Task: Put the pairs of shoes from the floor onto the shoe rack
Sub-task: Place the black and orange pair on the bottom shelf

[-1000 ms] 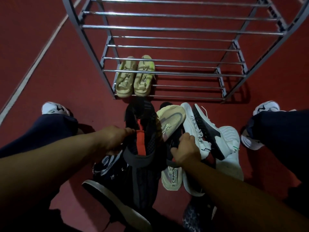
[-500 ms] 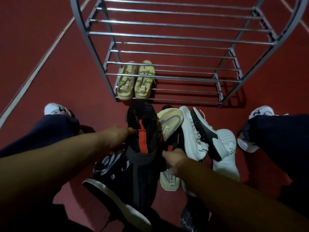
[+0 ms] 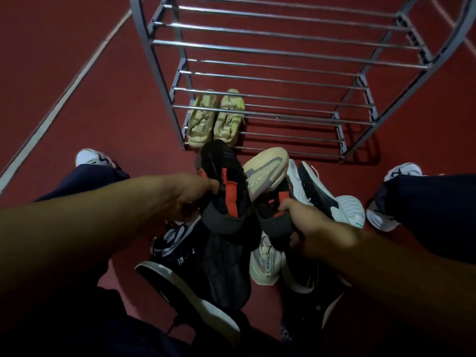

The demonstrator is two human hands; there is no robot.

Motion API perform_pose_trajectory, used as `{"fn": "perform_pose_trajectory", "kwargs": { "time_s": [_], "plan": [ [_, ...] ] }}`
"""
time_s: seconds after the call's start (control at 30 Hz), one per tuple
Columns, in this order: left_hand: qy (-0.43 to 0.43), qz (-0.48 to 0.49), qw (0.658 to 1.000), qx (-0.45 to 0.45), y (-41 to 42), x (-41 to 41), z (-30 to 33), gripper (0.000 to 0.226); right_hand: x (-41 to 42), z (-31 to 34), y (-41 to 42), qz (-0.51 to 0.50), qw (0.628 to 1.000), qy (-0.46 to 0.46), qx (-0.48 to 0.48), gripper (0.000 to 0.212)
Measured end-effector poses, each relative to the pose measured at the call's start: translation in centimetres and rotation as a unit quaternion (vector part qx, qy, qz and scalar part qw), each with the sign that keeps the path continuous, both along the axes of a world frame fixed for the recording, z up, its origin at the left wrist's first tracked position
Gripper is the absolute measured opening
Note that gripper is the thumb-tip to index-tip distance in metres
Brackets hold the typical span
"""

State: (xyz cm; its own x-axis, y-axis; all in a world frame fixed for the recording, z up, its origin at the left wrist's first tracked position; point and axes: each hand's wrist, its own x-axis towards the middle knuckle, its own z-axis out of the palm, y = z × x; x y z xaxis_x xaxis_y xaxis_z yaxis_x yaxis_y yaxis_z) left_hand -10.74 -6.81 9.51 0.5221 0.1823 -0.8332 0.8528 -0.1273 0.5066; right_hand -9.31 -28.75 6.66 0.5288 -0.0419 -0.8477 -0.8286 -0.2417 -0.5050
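- one pair is already sitting on the shoe rack (image 3: 283,50): the beige shoes (image 3: 215,119) are lying side by side at the left end of the lowest tier, in the middle of the frame.
- the other tiers, in the upper part of the frame, are carrying nothing that i can see.
- the left hand (image 3: 185,195) is gripping the left black shoe with a red tab (image 3: 224,184) at its collar, fingers curled round the edge, near the centre of the frame.
- the right hand (image 3: 306,222) is pinching the heel of the right black shoe (image 3: 275,215), just right of the first one; this shoe is partly hidden under a cream shoe (image 3: 265,171).
- so the second pair seems to be in the hands now, probably being lifted from the pile, and not yet on the rack.
- still lying on the red floor (image 3: 77,73): white shoes (image 3: 334,199) at centre right, a dark patterned shoe (image 3: 175,243) and more dark shoes in the lower middle.
- in my judgement the task is in an early part; several pairs are waiting.
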Motion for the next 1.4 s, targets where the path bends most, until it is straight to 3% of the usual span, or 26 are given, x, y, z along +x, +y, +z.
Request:
{"fn": "perform_pose_trajectory", "kwargs": {
  "time_s": [0.13,0.23,0.33,0.53,0.73,0.87,0.97,1.07,1.17,1.27,1.4],
  "plan": [
    [-0.013,-0.008,1.000,0.003,-0.4,0.7,0.8,0.016,-3.5,4.8,-2.3,-0.060,0.998,-0.019,0.022,0.019],
    [-0.038,-0.031,0.999,0.021,-1.0,0.8,0.5,0.016,-6.4,7.1,-4.3,-0.089,0.995,-0.038,-0.012,0.026],
    [-0.047,-0.035,0.998,0.031,-1.8,0.5,0.2,0.020,-7.2,7.5,-6.0,-0.112,0.988,-0.074,-0.081,0.017],
    [-0.075,-0.016,0.997,-0.009,-3.4,1.1,-0.4,0.026,-5.0,5.3,-8.3,-0.164,0.965,-0.112,-0.169,0.028],
    [-0.059,-0.042,0.996,-0.052,-5.0,1.3,0.4,0.031,-2.6,3.5,-6.9,-0.212,0.973,-0.082,-0.036,0.019],
    [-0.064,0.023,0.992,-0.107,-6.1,0.6,-0.8,0.026,0.1,1.2,-3.4,-0.209,0.973,-0.094,-0.012,0.026],
    [-0.073,0.013,0.992,-0.098,-6.4,0.5,-1.4,0.015,2.6,0.4,-1.2,-0.186,0.977,-0.100,-0.012,0.032],
    [-0.091,0.026,0.992,-0.081,-5.1,1.6,-1.9,0.017,5.6,0.0,0.3,-0.173,0.978,-0.116,-0.001,0.039],
    [-0.114,0.035,0.991,-0.060,-3.5,4.7,-2.4,0.029,9.1,-0.3,0.9,-0.234,0.966,-0.113,-0.002,0.033],
    [-0.130,0.043,0.989,-0.052,-3.3,8.3,-3.1,0.030,12.2,-0.8,0.3,-0.202,0.973,-0.115,0.013,0.038],
    [-0.181,0.072,0.980,-0.039,-5.0,13.6,-6.1,0.031,16.8,-3.2,-0.4,-0.214,0.969,-0.111,-0.048,0.037]
  ]
}}
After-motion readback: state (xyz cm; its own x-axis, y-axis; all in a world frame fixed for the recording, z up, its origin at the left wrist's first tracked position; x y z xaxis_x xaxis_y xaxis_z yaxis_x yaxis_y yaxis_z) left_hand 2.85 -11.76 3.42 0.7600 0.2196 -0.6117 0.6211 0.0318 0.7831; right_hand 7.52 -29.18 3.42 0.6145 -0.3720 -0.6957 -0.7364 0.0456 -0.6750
